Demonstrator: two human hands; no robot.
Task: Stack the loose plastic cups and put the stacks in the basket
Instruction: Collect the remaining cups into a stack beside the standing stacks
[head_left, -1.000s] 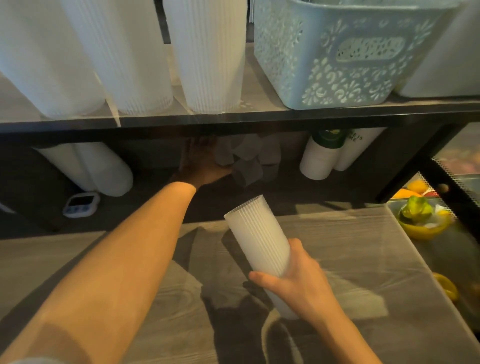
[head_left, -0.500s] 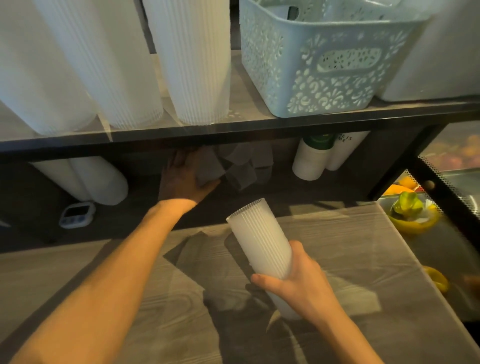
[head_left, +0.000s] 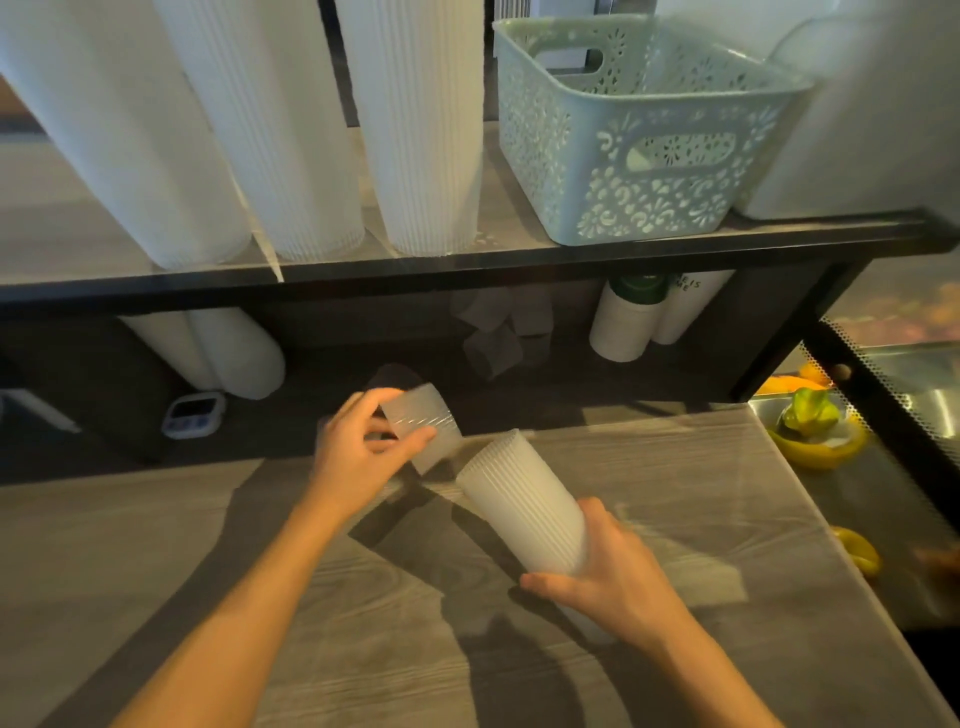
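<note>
1. Head view, hands: the left hand (head_left: 363, 457) pinches a single ribbed plastic cup (head_left: 423, 423) between thumb and fingers, holding it just beside the open end of the cup stack (head_left: 524, 504). The right hand (head_left: 613, 582) wraps the lower part of that stack, which is tilted above the wooden counter (head_left: 675, 467).
2. Head view, surroundings: more loose cups (head_left: 498, 332) lie in the shadow under the shelf (head_left: 467, 260). The pale green basket (head_left: 649, 171) stands on that shelf, beside tall white cup columns (head_left: 291, 130).
3. Handling, as a judgement: the cups look thin, light and easily crushed, and the ribs give grip. The sidewall near the rim seems the best hold, with gentle pressure. The stack is best held low so the open end stays free for nesting.
</note>
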